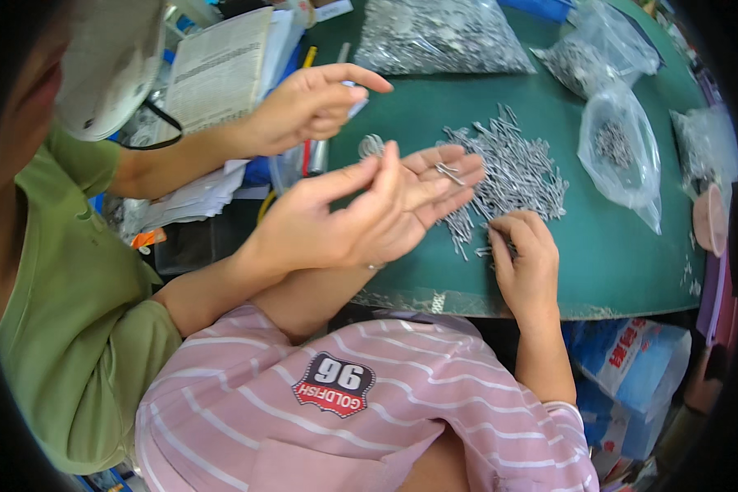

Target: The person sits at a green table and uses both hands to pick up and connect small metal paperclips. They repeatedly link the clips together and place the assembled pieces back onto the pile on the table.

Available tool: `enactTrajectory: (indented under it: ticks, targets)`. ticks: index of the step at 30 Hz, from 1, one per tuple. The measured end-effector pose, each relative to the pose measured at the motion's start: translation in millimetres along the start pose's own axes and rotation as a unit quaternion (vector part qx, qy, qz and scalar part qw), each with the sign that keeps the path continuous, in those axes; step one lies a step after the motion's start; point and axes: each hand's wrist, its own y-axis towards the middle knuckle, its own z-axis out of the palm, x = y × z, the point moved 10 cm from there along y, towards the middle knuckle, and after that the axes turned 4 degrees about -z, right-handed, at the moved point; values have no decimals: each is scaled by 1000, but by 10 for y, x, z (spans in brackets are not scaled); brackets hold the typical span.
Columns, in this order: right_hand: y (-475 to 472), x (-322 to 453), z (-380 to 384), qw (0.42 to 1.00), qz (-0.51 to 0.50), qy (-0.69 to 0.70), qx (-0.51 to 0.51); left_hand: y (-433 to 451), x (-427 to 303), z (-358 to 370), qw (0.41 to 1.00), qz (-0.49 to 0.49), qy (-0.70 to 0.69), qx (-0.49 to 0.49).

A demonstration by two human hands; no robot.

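Note:
My left hand (430,194) lies palm up, fingers spread, with small silvery metal parts (449,173) resting on its fingers. Beside the near edge of a pile of slim grey metal parts (519,169), my right hand (526,261) points down with thumb and forefinger close together; whether they pinch a part is hidden. The co-worker's nearer hand (326,215) overlaps my left palm, with its thumb and forefinger close together. Just beyond those fingertips, a small coiled or ringed metal thing (370,146) shows blurred. The co-worker's other hand (310,107) is raised with its forefinger extended.
A big clear bag of metal parts (443,37) lies at the green table's (627,264) far side. Right of the pile are an opened plastic bag with parts (618,147) and a pink cup (709,220). Papers (215,74) lie left. The co-worker leans in closely there.

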Motion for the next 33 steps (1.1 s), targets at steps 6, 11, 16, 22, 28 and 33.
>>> enactTrajectory:
  ticks: [6, 11, 16, 22, 28, 33]
  targets:
    - [-85, -278, -25, 972, 142, 188, -21, -41, 59, 142, 990, -34, 128, -52]
    - [-118, -303, -67, 975, 124, 185, -29, -21, 179, 144, 986, -62, 147, -40]
    - [-94, -283, -61, 975, 114, 187, -34, -17, 195, 145, 986, -72, 149, -38]
    - [-185, -443, 10, 931, 203, 292, -87, -31, 174, 145, 982, -71, 168, -56]
    - [-247, -462, 143, 869, 241, 429, -46, -55, 192, 95, 968, -75, 216, -99]
    - [-276, -476, 272, 781, 286, 556, -9, -90, 125, 61, 957, -58, 253, -126]
